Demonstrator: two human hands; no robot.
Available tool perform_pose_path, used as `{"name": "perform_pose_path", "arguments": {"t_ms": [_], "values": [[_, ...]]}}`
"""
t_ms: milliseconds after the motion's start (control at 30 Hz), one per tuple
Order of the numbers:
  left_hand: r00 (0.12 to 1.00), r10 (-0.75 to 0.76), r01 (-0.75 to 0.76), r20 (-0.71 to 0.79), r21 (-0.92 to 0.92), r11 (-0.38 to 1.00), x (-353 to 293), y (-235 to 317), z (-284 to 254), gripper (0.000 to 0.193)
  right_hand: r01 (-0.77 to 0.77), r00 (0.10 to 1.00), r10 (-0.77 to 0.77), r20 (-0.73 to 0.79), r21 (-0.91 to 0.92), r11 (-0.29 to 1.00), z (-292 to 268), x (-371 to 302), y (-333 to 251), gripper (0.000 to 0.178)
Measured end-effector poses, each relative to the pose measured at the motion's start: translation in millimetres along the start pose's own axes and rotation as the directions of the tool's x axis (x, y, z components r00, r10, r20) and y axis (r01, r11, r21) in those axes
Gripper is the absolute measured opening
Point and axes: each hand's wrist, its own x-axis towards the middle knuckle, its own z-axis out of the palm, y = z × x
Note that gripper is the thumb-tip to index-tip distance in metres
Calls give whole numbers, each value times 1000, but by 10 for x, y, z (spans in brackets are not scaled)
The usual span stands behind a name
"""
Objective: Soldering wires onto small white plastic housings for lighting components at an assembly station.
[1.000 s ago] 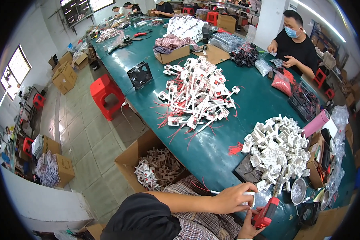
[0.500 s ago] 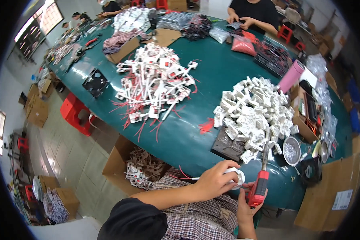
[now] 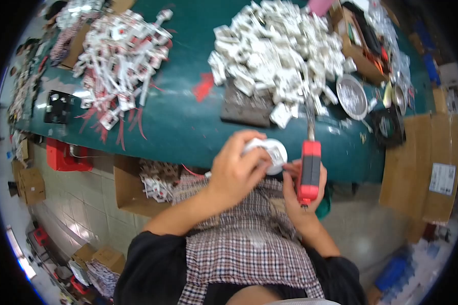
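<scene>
My left hand grips a round white plastic part just below the near edge of the green table. My right hand holds a red electric screwdriver upright beside that part, bit pointing up toward the table. Both hands hover over my lap, which is covered by a checked apron. Straight ahead on the table lies a large heap of white plastic parts next to a dark flat pad.
A second heap of white parts with red wires lies at the left of the table, near a black fan. A round metal dish sits to the right. An open cardboard box of wired parts stands on the floor at my left. A red stool is under the table.
The view has tilted down and closer to my hands. Both hands drew nearer my lap, the left hand still on the white part and the right still holding the screwdriver.
</scene>
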Motion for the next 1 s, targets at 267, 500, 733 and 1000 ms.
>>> {"name": "perform_pose_path", "arguments": {"t_ms": [267,500,733,1000], "values": [[998,-58,59,17,-52,997,-24,2,116,21,56,998,-56,12,-93,994,-46,-39,-22,51],[999,-47,47,-11,-8,999,-92,61,138,22,101,995,-101,7,-171,980,-54,-53,-2,51],[1000,9,-9,-8,78,997,-26,76,72,19,123,992,-126,-9,-156,980,-45,-86,50,53],[1000,5,-5,3,79,997,26,76,71,22,198,978,-207,-16,-236,952,-13,56,92,62]]}}
